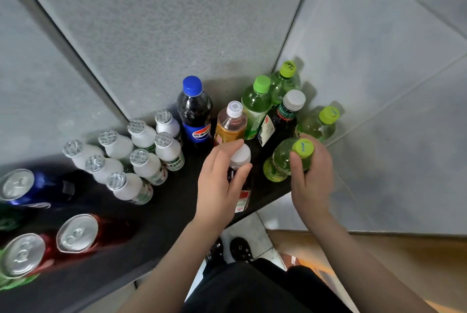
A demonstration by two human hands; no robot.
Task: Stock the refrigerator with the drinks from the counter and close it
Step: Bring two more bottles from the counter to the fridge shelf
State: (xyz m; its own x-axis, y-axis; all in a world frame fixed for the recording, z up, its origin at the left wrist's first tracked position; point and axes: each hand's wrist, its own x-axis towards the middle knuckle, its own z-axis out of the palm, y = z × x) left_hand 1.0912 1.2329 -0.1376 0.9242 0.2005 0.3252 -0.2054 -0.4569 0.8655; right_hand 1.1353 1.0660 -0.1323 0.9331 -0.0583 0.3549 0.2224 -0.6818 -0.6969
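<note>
At the black counter's (164, 224) right end, the left hand (222, 183) curls round a white-capped dark bottle (241, 156) and the right hand (314, 178) clasps a lime-capped green bottle (279, 162), seemingly to carry both to the refrigerator.

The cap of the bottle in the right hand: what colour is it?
The cap is lime green with small blue writing; the head view shows it.
</note>
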